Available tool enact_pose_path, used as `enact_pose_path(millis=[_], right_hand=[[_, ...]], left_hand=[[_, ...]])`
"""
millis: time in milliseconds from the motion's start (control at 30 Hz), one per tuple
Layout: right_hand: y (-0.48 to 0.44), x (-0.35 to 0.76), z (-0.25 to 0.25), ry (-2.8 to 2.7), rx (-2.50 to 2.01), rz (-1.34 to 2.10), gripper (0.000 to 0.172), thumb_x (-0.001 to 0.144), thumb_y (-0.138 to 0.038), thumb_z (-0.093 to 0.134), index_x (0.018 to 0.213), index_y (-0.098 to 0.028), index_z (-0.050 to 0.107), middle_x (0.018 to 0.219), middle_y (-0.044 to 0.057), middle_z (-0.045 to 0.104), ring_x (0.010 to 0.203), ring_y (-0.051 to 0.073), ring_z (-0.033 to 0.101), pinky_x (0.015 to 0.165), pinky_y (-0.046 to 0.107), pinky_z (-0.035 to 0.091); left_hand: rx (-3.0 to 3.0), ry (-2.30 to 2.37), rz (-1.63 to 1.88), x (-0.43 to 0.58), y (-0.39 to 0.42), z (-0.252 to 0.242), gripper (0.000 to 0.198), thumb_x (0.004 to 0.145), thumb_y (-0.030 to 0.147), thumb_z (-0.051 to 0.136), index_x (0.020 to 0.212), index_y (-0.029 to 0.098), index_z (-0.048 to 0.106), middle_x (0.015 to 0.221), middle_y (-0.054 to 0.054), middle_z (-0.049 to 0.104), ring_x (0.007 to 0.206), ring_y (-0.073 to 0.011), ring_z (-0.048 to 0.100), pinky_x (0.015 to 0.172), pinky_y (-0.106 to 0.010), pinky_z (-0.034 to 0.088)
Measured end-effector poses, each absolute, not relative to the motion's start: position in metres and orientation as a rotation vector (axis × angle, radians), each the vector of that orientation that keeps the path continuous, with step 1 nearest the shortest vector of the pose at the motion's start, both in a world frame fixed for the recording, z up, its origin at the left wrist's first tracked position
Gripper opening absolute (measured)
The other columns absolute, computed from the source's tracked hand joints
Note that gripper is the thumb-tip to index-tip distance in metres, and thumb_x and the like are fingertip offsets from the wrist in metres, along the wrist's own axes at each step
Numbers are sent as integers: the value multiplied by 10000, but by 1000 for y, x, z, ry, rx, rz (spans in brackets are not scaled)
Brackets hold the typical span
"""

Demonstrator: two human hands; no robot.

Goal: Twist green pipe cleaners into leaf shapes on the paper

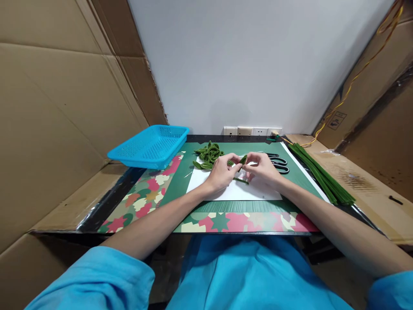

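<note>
A small green fuzzy piece (243, 159) was held over the white sheet (206, 193), pinched between thumb and fingers by both the left hand (222, 172) and the right hand (263, 168). Directly below it, at six o'clock, a short green stem (241, 181) was seen; whether its near end was touched by the left hand could not be told. Should either pinch be loosened, the folded shape might be sprung open, as such fuzzy stems are probably wired. The short stem could be nudged away by the heels of the hands. At nine o'clock the heap of green loops (210, 153) lay close enough to be snagged by the left knuckles; at three o'clock the scissors (280, 164) could be bumped by the right.
</note>
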State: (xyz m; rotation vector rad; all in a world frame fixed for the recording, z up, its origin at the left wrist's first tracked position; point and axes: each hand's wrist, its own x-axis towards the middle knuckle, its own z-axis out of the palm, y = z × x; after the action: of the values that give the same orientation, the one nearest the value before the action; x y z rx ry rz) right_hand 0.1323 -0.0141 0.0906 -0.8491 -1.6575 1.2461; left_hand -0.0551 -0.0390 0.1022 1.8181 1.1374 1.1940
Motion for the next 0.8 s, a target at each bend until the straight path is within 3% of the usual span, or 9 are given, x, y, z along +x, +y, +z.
enact_pose_path(millis=[133, 333, 567, 800], right_hand=[[-14, 130, 89, -1651, -816, 1255, 522, 762, -612, 869, 878, -204, 564, 864, 22, 715, 569, 164, 711, 546, 326, 643], [-13, 134, 92, -1690, -793, 1208, 511, 819, -600, 841, 1053, -183, 661, 1051, 71, 725, 651, 168, 746, 576, 323, 657], [-12, 139, 94, -1683, -787, 1103, 544, 888, -569, 792, 1257, -193, 658, 1025, 75, 740, 705, 186, 754, 579, 321, 658], [-11, 148, 100, -1792, -813, 950, 382, 911, -522, 773, 970, -144, 772, 949, 102, 756, 724, 188, 732, 543, 287, 622]], left_hand=[[1774, 1132, 1235, -56, -35, 102, 258, 886, 391, 766, 1000, 163, 725, 1036, -68, 751, 663, -109, 619, 535, -210, 439], [1656, 1099, 1254, -57, -32, 98, 381, 878, 489, 796, 1042, 166, 676, 1070, -80, 740, 463, -53, 550, 409, -216, 399], [1632, 1031, 1199, -58, -31, 98, 302, 908, 456, 768, 985, 173, 700, 850, -8, 682, 519, -64, 534, 460, -210, 420], [1575, 991, 1067, -57, -35, 95, 359, 961, 547, 695, 1022, 198, 637, 611, 57, 571, 399, -76, 486, 369, -193, 342]])
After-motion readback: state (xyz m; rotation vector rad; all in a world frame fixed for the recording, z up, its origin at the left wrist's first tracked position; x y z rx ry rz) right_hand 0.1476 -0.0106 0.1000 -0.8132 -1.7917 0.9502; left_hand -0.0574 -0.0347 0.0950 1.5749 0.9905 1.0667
